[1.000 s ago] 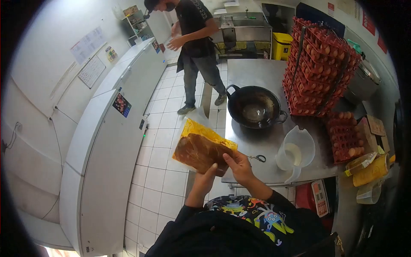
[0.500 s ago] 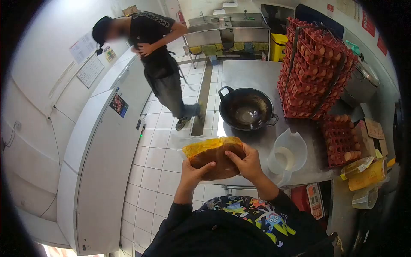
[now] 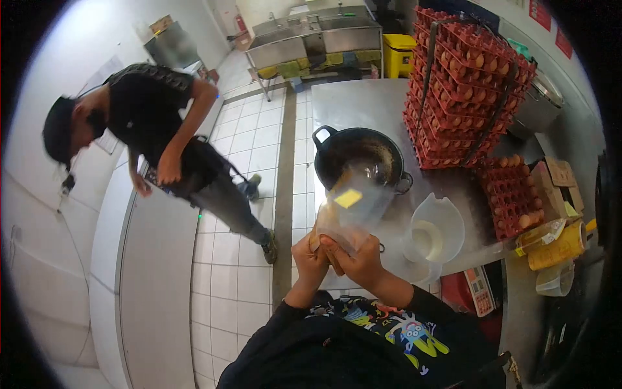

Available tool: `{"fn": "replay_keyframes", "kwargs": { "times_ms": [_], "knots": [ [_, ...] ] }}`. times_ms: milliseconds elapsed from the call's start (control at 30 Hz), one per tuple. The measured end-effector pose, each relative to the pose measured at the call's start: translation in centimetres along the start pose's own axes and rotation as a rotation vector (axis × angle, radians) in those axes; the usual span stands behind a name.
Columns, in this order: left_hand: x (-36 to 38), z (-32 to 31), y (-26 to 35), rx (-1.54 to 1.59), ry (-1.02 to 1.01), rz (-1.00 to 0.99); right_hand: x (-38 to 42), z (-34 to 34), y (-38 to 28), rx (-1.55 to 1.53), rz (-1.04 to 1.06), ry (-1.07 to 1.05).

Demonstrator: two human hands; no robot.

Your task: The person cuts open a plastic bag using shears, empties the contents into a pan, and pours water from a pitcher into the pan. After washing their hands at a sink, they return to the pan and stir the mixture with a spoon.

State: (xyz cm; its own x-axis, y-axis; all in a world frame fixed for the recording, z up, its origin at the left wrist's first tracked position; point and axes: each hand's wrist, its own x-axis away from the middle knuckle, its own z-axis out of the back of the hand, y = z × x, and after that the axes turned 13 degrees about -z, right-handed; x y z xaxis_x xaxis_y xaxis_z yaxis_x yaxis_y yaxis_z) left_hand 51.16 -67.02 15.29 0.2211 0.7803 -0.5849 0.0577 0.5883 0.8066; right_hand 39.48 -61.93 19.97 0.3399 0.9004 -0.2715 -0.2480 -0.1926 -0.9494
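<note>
A clear plastic bag [image 3: 355,211] with a yellow patch and some brown content is held upright in front of me. My left hand [image 3: 312,260] grips its lower left side, fingers closed. My right hand [image 3: 355,262] is closed around the right side, its thumb close to the left hand. Just beyond the bag, on the steel table, stands a black two-handled wok [image 3: 359,155]; the bag's top overlaps its near rim. To the right of the bag is a translucent measuring jug [image 3: 435,233] with some pale content at the bottom.
A strapped stack of red egg trays [image 3: 463,91] stands on the steel table [image 3: 350,97], with a part-filled egg tray [image 3: 512,198] beside it. A scale [image 3: 479,292] sits low at right. A co-worker [image 3: 155,123] leans over the white freezer [image 3: 155,279] at left.
The bag has turned from lying flat across both hands to upright and bunched, and my hands have come together. The co-worker has moved left and nearer, bending over the freezer.
</note>
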Motion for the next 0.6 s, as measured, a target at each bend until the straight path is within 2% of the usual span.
{"fn": "replay_keyframes", "kwargs": {
  "times_ms": [67,100,167,200,267,300,333,400,433,500,533,600],
  "knots": [
    [-1.2,1.0,-2.4,-0.055,-0.067,0.053,-1.5,-0.2,2.7,0.318,0.057,0.087],
    [-2.1,1.5,-3.4,-0.039,-0.088,0.051,-2.5,-0.6,3.8,0.327,0.048,0.109],
    [-3.9,2.5,-5.1,-0.050,-0.167,0.005,-4.8,-1.1,5.4,0.216,0.098,0.349],
    [-5.1,2.8,-5.9,-0.031,-0.185,0.005,-5.9,-1.1,6.0,0.231,0.090,0.369],
    [-7.3,3.2,-7.1,-0.005,-0.259,0.034,-7.9,-1.1,6.8,0.268,-0.039,0.434],
    [-8.4,3.2,-7.6,0.011,-0.272,0.038,-8.8,-1.1,6.3,0.278,-0.169,0.419],
    [-9.9,2.8,-8.1,0.165,-0.273,0.237,-10.1,-1.2,6.3,0.289,-0.176,0.432],
    [-12.5,2.2,-9.0,0.461,-0.279,0.642,-12.4,-1.2,6.6,-0.017,-0.278,0.529],
    [-13.7,2.2,-9.7,0.471,-0.299,0.647,-13.4,-0.6,7.1,-0.009,-0.282,0.550],
    [-15.8,1.9,-11.4,0.509,-0.515,0.554,-15.3,1.2,9.0,0.300,-0.356,0.566],
    [-16.6,1.3,-12.0,0.524,-0.534,0.551,-16.1,1.7,9.6,0.311,-0.357,0.587],
    [-17.9,0.3,-13.1,0.514,-0.442,0.527,-17.4,2.5,10.4,0.607,-0.227,0.371]
  ]
}}
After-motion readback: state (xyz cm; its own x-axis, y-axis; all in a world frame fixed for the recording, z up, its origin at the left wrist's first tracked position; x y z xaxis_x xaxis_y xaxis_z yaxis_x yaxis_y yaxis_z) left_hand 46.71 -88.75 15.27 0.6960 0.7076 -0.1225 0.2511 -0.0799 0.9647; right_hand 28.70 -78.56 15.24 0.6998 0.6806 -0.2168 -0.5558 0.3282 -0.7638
